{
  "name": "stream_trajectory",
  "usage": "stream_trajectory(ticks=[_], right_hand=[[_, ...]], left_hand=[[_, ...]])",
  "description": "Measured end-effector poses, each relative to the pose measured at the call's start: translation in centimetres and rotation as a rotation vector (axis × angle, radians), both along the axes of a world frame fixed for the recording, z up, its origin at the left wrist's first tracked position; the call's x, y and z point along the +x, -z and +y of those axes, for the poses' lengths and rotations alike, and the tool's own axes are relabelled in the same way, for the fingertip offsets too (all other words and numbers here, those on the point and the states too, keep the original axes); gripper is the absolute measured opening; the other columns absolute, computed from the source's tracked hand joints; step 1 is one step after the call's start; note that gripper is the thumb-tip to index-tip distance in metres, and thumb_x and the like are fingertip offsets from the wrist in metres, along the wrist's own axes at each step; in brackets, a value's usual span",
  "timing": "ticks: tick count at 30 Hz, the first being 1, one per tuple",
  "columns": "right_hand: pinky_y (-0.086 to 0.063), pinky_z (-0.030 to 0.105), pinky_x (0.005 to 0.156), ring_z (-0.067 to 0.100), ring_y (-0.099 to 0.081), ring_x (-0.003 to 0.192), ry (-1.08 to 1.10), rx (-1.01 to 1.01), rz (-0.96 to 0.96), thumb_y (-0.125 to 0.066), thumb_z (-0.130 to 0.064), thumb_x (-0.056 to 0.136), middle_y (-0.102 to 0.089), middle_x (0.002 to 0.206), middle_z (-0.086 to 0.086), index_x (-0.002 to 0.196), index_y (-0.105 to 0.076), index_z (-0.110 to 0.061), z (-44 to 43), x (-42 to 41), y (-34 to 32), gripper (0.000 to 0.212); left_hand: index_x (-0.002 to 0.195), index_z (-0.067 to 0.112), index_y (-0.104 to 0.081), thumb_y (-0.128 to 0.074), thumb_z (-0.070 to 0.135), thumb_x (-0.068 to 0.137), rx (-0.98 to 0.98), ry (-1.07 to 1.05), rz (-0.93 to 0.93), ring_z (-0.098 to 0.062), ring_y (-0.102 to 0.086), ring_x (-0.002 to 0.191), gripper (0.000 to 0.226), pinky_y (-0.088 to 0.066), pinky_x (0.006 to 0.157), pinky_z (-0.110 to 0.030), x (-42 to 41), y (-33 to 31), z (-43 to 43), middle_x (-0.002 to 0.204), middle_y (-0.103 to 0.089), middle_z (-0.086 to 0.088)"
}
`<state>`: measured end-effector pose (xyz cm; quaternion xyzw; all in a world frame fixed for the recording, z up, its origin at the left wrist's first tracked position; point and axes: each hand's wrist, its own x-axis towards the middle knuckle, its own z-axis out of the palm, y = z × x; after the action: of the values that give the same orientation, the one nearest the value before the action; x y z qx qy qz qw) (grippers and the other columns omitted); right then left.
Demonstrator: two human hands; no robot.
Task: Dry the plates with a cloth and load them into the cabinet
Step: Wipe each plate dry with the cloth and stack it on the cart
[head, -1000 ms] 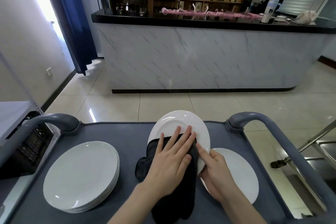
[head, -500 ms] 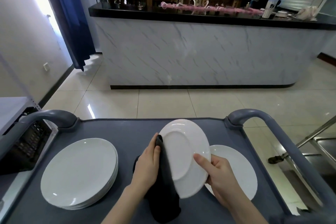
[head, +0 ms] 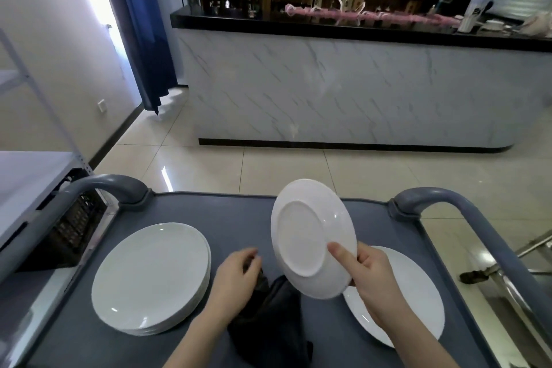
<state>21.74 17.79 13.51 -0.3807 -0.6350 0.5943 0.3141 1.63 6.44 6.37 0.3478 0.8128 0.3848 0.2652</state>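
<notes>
One white plate (head: 310, 236) aloft over the middle of the cart (head: 209, 209), tilted, underside and foot ring toward the camera, clear of the surface. Pinched at its lower right rim by the right hand (head: 373, 281), thumb across the underside, fingers hidden behind. Left hand (head: 236, 278) low beside it, fingers curled into the dark cloth (head: 268, 317), bunched on the cart toward the near edge; cloth apart from the plate.

Likely glazed ceramic: stiff, slick, more so if damp, chip-prone at the rim, breakable if dropped; moderate heft for a one-handed rim pinch. Best taken by the rim, thumb on one face and fingers on the other, or cradled through the cloth.

Near the left edge, a stack of plates (head: 149, 275). Near the right edge, a single plate (head: 418, 308) lying flat, partly under the right hand. Beyond the left edge, a grey shelf unit (head: 27, 176); cannot tell whether it is the cabinet.
</notes>
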Motion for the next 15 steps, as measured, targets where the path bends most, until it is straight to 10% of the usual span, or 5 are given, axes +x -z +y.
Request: stream_trajectory(ticks=[5,11,15], right_hand=[[-0.037,0.027,0.056,0.008,-0.042,0.054,-0.203,0.526,-0.261,-0.062,-0.038,0.093,-0.051,0.058,-0.006,0.081,-0.070,-0.035,-1.0,-1.9,0.0,0.014],[-0.060,0.025,0.063,0.013,-0.074,0.095,-0.276,1.317,-0.368,-0.074,-0.015,0.074,-0.075,0.110,-0.001,0.109,-0.077,-0.015,-3.1,-3.9,1.7,0.035],[-0.061,0.025,0.071,0.014,-0.072,0.101,-0.378,1.299,-0.356,-0.090,-0.019,0.066,-0.074,0.115,-0.004,0.110,-0.077,-0.019,-3.3,-5.6,2.1,0.045]], left_hand=[[0.119,0.041,-0.049,-0.046,0.048,0.100,0.399,-0.210,-0.825,-0.029,-0.074,0.092,0.020,-0.061,0.069,-0.043,-0.9,-7.0,0.3,0.102,-0.075,-0.006],[0.121,0.012,-0.060,-0.063,0.029,0.094,0.443,-0.343,-0.763,-0.029,-0.071,0.094,0.032,-0.058,0.064,-0.035,-1.4,-8.2,-1.5,0.112,-0.070,-0.015],[0.117,0.010,-0.061,-0.056,0.003,0.092,0.472,-0.451,-0.745,-0.025,-0.069,0.083,0.026,-0.055,0.056,-0.031,-2.1,-6.7,-3.1,0.105,-0.071,-0.016]])
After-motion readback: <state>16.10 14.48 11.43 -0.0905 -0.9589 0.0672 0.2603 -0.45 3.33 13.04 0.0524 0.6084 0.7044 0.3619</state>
